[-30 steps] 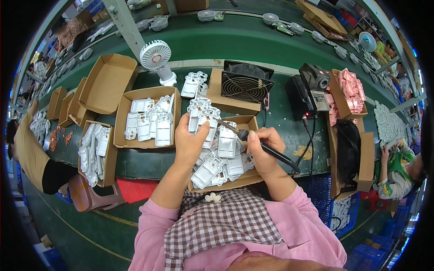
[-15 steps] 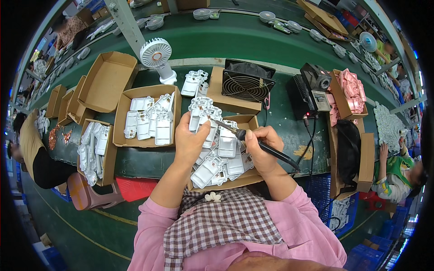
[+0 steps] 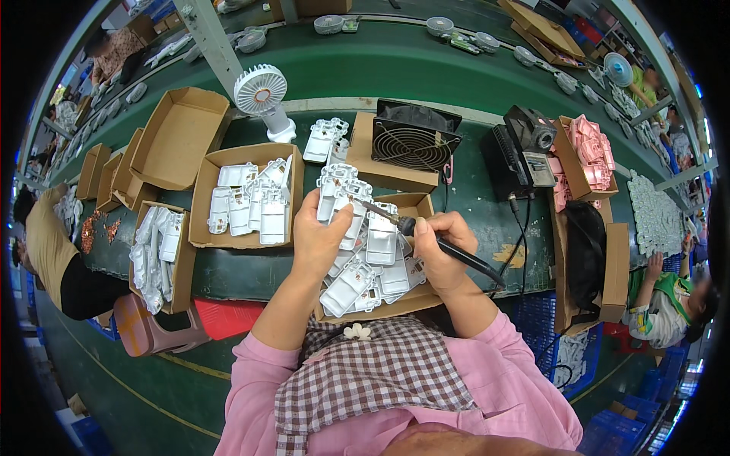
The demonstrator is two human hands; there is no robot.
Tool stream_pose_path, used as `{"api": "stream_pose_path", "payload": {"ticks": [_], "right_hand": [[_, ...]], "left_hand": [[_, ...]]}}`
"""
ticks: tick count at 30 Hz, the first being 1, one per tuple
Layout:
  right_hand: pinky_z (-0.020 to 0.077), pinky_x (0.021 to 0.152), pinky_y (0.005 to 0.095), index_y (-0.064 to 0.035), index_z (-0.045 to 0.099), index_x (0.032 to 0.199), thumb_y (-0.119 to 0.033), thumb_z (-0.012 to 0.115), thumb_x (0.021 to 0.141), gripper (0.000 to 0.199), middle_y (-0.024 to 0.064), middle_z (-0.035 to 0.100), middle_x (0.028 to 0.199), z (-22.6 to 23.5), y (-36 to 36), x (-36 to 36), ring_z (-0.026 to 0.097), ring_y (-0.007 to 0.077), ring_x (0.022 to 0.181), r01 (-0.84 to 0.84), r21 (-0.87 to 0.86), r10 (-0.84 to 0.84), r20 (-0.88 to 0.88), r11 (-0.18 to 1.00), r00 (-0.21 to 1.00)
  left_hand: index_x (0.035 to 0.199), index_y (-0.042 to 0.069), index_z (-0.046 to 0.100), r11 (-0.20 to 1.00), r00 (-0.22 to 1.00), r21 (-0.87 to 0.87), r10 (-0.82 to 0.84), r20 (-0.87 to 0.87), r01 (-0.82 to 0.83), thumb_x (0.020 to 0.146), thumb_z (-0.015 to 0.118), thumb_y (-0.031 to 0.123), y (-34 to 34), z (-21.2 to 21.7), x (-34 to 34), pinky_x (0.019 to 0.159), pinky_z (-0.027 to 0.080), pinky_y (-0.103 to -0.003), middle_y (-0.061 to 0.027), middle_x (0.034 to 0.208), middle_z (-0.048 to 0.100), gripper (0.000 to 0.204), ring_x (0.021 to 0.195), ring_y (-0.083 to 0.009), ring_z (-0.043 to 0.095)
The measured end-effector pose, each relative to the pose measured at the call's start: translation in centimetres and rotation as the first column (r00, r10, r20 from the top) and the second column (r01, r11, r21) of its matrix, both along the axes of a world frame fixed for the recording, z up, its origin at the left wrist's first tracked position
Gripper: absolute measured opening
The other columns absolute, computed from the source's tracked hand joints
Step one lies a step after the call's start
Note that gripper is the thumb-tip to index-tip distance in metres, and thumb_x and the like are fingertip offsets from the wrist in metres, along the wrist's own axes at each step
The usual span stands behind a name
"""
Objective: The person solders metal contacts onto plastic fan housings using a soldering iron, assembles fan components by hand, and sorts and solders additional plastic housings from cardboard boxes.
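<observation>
My left hand is closed on a white plastic housing, holding it above a cardboard box of similar white housings. In my right hand is a soldering iron with a black handle, gripped like a pen. Its metal tip slants left and reaches the housing beside my left thumb. Whether the tip touches the metal part there is too small to tell. More white housings are stacked just beyond my left hand.
To the left stands a cardboard box of white housings, with a white handheld fan behind it. A black square fan rests on cardboard ahead. Right of it are a black soldering station with a cable and a box of pink parts.
My hands, the housing and the soldering iron hold almost the same place. Fans on the far green belt have shifted slightly left. People at both sides have moved a little.
</observation>
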State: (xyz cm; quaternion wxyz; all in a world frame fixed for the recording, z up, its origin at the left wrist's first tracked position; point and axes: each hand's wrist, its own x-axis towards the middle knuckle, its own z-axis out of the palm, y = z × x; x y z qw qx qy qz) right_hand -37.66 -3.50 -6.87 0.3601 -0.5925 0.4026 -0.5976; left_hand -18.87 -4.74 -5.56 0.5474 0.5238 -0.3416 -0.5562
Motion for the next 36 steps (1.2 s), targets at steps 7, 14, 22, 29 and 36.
{"api": "stream_pose_path", "payload": {"ticks": [7, 14, 22, 29, 36], "right_hand": [[0.0393, 0.046, 0.0195, -0.0017, 0.051, 0.079, -0.003, 0.061, 0.089, 0.015, 0.0049, 0.056, 0.065, 0.0, 0.0, 0.0, 0.049, 0.0053, 0.050, -0.010, 0.041, 0.009, 0.012, 0.999, 1.000], [0.0396, 0.046, 0.0197, -0.0018, 0.051, 0.079, -0.004, 0.062, 0.089, 0.015, 0.0052, 0.058, 0.067, 0.0, -0.1, 0.0, 0.050, 0.0053, 0.050, -0.017, 0.034, 0.017, 0.002, 0.999, 1.000], [0.0396, 0.045, 0.0196, -0.0018, 0.051, 0.079, -0.004, 0.062, 0.089, 0.015, 0.0058, 0.059, 0.068, 0.0, -0.1, 0.0, 0.050, 0.0052, 0.050, -0.011, 0.036, 0.011, -0.002, 0.999, 1.000], [0.0402, 0.048, 0.0207, -0.0023, 0.054, 0.078, -0.005, 0.068, 0.085, 0.016, 0.0032, 0.059, 0.064, 0.2, 0.3, 0.0, 0.051, 0.0050, 0.054, 0.018, 0.068, -0.025, 0.109, 0.998, 0.994], [0.0409, 0.049, 0.0213, -0.0025, 0.051, 0.079, -0.002, 0.064, 0.086, 0.014, 0.0052, 0.058, 0.062, 0.1, 0.5, -0.3, 0.051, 0.0073, 0.052, 0.038, -0.005, -0.036, 0.233, 0.999, 0.972]], "left_hand": [[0.113, -0.005, 0.053, 1.000, 0.999, -0.009, -0.019, 0.033, 0.019, 0.083, 0.063, 0.005, 0.1, -0.5, 0.0, 0.053, 0.053, -0.026, -0.0095, 0.094, 0.065, 0.033, 0.073, -0.0112, 0.062], [0.114, -0.005, 0.053, 0.999, 0.997, -0.040, -0.017, 0.078, 0.021, 0.083, 0.064, 0.006, -0.1, -0.8, 0.0, 0.054, 0.053, -0.025, -0.0099, 0.094, 0.065, 0.035, 0.073, -0.0108, 0.062], [0.115, -0.005, 0.053, 1.000, 0.999, -0.005, -0.031, 0.041, 0.031, 0.083, 0.064, 0.006, 0.1, -0.1, -0.1, 0.053, 0.054, -0.026, -0.0104, 0.095, 0.065, 0.036, 0.072, -0.0118, 0.063], [0.117, -0.004, 0.051, 0.999, 0.997, -0.002, -0.050, 0.053, 0.050, 0.083, 0.064, 0.005, 0.2, -0.3, 0.0, 0.056, 0.054, -0.026, -0.0099, 0.095, 0.065, 0.038, 0.074, -0.0117, 0.063], [0.119, 0.000, 0.047, 0.980, 0.954, -0.053, -0.200, -0.222, 0.193, 0.097, 0.054, 0.029, 0.2, -1.4, -0.1, 0.078, 0.047, -0.022, -0.0059, 0.106, 0.058, 0.036, 0.091, -0.0079, 0.054]]}}
